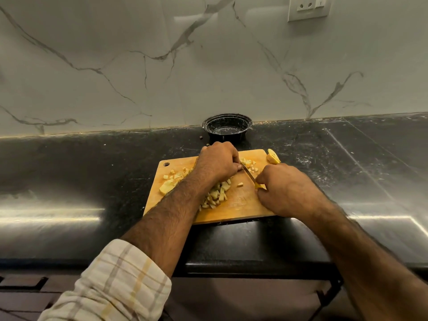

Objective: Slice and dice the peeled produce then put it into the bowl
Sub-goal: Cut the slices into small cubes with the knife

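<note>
Dark counter (92,163) under marble wall; right hand (287,191) grips the knife (251,176), left hand's (216,163) curled fingers pin produce on the board (243,205); many cubes (217,193) cut, chunk (166,187) left; bowl (227,127) apparently empty; about halfway, I judge.

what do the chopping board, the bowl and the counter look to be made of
Chopping board: wood or bamboo by its look, matte tan with faint grain and knife marks. Bowl: probably thin black plastic, glossy, with a ridged rim. Counter: likely polished dark stone, speckled, throwing back bright streaks of light.
</note>
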Tool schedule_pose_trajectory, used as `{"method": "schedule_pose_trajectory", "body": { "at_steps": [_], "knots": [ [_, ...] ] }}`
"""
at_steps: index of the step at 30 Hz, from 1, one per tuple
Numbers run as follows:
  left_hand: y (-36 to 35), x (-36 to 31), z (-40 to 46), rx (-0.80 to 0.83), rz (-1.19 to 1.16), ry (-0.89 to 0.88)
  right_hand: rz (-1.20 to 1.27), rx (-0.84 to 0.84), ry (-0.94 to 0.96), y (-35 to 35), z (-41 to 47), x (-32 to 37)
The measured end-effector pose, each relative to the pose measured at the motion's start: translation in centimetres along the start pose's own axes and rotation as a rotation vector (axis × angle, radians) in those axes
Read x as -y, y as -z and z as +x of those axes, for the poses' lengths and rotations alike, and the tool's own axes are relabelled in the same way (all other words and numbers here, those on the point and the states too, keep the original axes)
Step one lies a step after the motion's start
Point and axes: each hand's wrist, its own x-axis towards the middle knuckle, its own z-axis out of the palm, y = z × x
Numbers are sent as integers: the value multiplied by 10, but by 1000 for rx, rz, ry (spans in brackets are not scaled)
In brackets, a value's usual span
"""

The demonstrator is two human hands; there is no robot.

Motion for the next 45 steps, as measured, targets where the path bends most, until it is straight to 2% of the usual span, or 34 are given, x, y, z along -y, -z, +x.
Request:
{"method": "schedule_pose_trajectory", "body": {
  "at_steps": [4, 6, 9, 15, 17, 20, 24, 28, 30, 33, 36, 41, 45],
  "knots": [
    [9, 8, -2, -8, -13, -6, 59, -173, -58, 3, -9, -10],
    [12, 11, -4, -23, -15, -5, 25, -200, -102, 4, -11, -11],
    [16, 16, -6, -52, -33, -21, -10, -160, -124, 1, -7, -9],
    [29, 38, -6, -136, -112, -9, 82, -75, 25, -2, 1, -1],
    [32, 44, -5, -142, -136, 3, 122, -140, 0, 2, 5, -4],
    [33, 47, -4, -136, -151, 7, 45, -252, -82, 2, 16, -8],
    [31, 49, -3, -116, -145, 22, -20, -171, -48, -4, 30, 4],
    [32, 52, -3, -138, -131, 19, 164, -125, 142, -11, 31, 1],
    [32, 54, -3, -111, -101, 23, 262, -190, 135, -12, 30, -6],
    [31, 55, -2, -40, -75, 38, 212, -308, 32, -14, 31, -13],
    [29, 55, 0, -36, -50, 56, 75, -262, 4, -17, 32, -9],
    [28, 57, 2, -84, 23, 79, 106, -160, 206, -20, 29, -2],
    [28, 58, 4, -126, 80, 128, 145, -248, 155, -21, 29, -13]
  ]
}}
